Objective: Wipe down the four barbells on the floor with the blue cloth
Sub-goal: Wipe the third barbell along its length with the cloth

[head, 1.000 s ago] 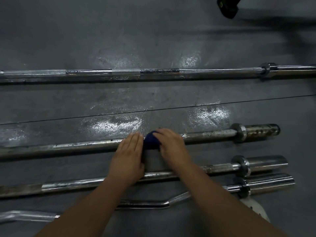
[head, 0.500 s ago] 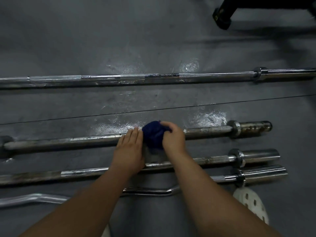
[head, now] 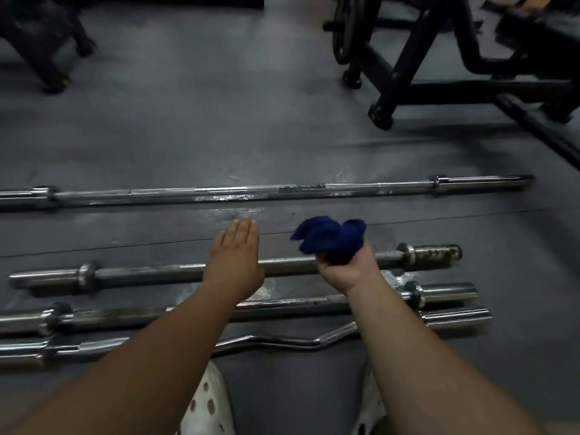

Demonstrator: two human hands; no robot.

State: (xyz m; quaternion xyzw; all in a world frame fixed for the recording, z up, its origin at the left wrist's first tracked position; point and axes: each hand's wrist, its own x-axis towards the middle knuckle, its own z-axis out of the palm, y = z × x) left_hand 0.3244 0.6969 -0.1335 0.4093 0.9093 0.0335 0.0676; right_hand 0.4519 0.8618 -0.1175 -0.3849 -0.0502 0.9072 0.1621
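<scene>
One blue cloth (head: 329,240), bunched into a wad, is clenched in the right hand (head: 346,270) above the rusty-sleeved barbell (head: 157,272), probably gathered to offer a fresh face. At nine o'clock from it the left hand (head: 233,262) spreads flat over the same shaft, fingers straight and holding nothing, likely to stop the bar rolling. The long barbell (head: 251,192) lies at twelve o'clock. Two more, a straight bar (head: 282,304) and a curl bar (head: 282,342), lie at six. Black machine frames (head: 408,58) stand beyond.
</scene>
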